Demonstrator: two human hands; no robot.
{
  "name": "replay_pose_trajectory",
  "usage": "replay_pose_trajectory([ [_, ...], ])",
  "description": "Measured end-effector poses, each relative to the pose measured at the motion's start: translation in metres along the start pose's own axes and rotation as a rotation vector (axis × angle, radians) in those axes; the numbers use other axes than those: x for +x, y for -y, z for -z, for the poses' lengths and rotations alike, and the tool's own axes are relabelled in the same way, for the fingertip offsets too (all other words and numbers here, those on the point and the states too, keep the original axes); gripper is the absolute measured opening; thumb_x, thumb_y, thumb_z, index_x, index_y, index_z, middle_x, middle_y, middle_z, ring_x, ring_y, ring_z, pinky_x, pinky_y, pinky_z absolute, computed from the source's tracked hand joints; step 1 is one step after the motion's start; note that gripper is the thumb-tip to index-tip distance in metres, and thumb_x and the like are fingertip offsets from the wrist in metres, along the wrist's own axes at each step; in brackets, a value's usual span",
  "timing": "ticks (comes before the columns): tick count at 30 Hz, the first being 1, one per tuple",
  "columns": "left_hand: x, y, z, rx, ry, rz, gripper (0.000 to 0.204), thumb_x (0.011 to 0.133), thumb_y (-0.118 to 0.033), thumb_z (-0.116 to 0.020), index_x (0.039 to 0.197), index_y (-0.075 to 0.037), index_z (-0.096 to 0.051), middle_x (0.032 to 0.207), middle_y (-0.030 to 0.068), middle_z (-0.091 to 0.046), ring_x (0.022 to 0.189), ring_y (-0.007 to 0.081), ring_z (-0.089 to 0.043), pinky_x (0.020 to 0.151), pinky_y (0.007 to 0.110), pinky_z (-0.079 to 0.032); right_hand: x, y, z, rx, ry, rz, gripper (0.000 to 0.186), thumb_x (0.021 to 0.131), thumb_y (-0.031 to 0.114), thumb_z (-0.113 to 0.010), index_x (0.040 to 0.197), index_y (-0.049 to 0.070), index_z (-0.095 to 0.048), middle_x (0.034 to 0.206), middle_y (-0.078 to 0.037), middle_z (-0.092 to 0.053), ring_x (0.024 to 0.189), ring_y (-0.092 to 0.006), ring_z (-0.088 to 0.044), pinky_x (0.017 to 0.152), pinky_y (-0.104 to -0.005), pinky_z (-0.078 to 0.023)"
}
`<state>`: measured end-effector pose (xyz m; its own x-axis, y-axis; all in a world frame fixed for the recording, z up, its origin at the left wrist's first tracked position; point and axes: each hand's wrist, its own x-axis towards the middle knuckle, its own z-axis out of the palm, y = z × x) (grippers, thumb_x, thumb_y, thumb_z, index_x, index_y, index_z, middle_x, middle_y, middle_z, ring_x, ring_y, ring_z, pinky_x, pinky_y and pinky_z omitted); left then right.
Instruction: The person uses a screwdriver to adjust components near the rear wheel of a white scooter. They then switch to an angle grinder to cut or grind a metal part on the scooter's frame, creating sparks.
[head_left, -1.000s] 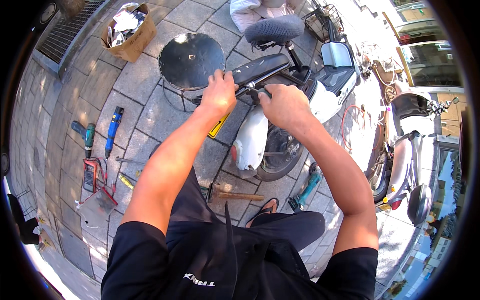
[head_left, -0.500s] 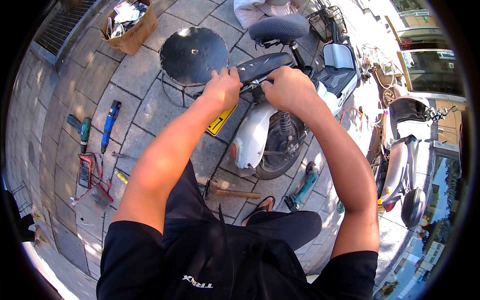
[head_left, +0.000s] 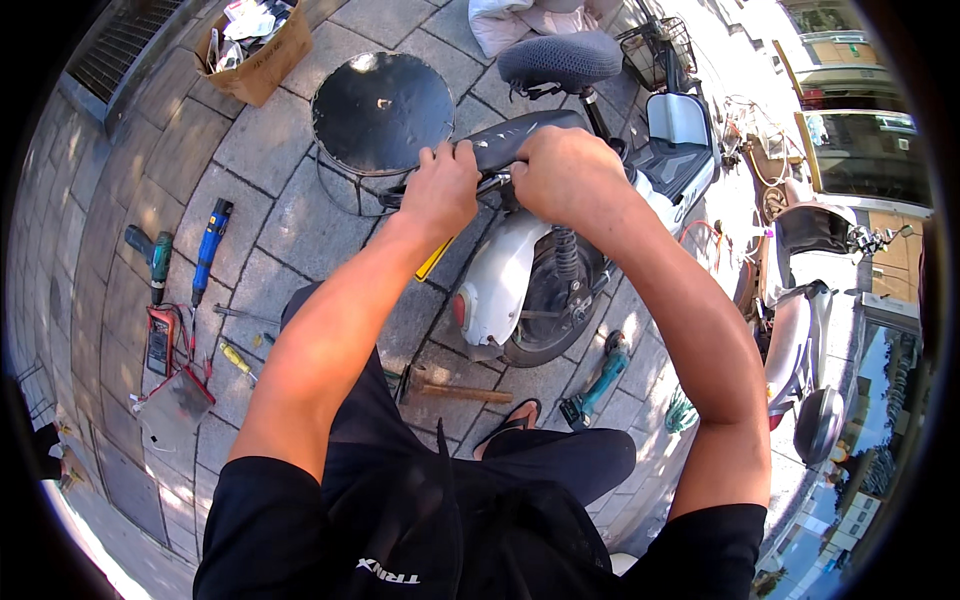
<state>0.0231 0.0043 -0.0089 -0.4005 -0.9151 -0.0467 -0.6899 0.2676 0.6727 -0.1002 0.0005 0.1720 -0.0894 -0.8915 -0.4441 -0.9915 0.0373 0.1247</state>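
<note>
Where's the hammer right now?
In the head view, the hammer lies on the paving below centre, left of the teal power tool and below the scooter's rear fender.

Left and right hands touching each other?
Apart. The head view shows a clear gap between the left hand and the right hand, with part of the black seat visible between them.

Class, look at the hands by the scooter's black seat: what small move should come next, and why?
Perhaps a gentle test lift of the black seat: the left hand is at its rear end, the right hand at its near side, and no tool shows in either, though their grip is partly hidden.
</note>
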Motion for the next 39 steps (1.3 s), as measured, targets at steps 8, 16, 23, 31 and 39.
replay_pose_trajectory([
  [8, 0.0, 0.01, 0.002, -0.084, -0.023, -0.012, 0.047, 0.103, -0.02, -0.063, 0.142, 0.004, -0.053, 0.134, 0.0265, -0.062, 0.119, 0.0471, -0.056, 0.107, 0.051, -0.046, -0.036, -0.019, -0.044, 0.193, -0.257, 0.072, 0.029, 0.099, 0.029, -0.062, 0.107, 0.008, -0.08, 0.09, -0.02, -0.077, 0.086, -0.0402, -0.076, 0.082, -0.0491, -0.061],
  [16, 0.003, 0.019, 0.006, -0.163, -0.006, -0.028, 0.055, 0.099, -0.029, -0.07, 0.143, 0.002, -0.056, 0.133, 0.0272, -0.063, 0.123, 0.047, -0.057, 0.11, 0.05, -0.046, -0.035, -0.02, -0.049, 0.205, -0.305, 0.082, 0.028, 0.1, 0.03, -0.061, 0.104, 0.008, -0.079, 0.085, -0.02, -0.076, 0.082, -0.0405, -0.075, 0.078, -0.0494, -0.061],
  [23, 0.007, 0.032, 0.03, -0.089, 0.072, 0.005, 0.064, 0.096, -0.041, -0.075, 0.138, 0.004, -0.06, 0.129, 0.0288, -0.064, 0.12, 0.0482, -0.061, 0.104, 0.052, -0.05, -0.048, -0.005, -0.058, 0.147, -0.257, -0.002, 0.029, 0.101, 0.03, -0.063, 0.113, 0.009, -0.078, 0.089, -0.022, -0.076, 0.087, -0.042, -0.074, 0.08, -0.0502, -0.059],
  [31, 0.009, 0.013, 0.013, 0.159, 0.168, 0.003, 0.058, 0.105, -0.038, -0.065, 0.138, 0.007, -0.05, 0.127, 0.0293, -0.063, 0.118, 0.0483, -0.062, 0.1, 0.054, -0.053, -0.056, 0.005, -0.074, 0.015, -0.334, 0.005, 0.028, 0.105, 0.031, -0.057, 0.101, 0.008, -0.073, 0.082, -0.019, -0.075, 0.074, -0.0378, -0.075, 0.068, -0.0485, -0.061],
  [39, 0.01, 0.008, 0.019, 0.17, 0.188, 0.037, 0.052, 0.107, -0.037, -0.06, 0.137, 0.006, -0.053, 0.13, 0.0287, -0.061, 0.121, 0.0482, -0.06, 0.102, 0.053, -0.052, -0.044, 0.004, -0.057, 0.099, -0.284, 0.014, 0.027, 0.102, 0.029, -0.06, 0.099, 0.007, -0.076, 0.083, -0.018, -0.077, 0.08, -0.0375, -0.077, 0.074, -0.0459, -0.063],
])
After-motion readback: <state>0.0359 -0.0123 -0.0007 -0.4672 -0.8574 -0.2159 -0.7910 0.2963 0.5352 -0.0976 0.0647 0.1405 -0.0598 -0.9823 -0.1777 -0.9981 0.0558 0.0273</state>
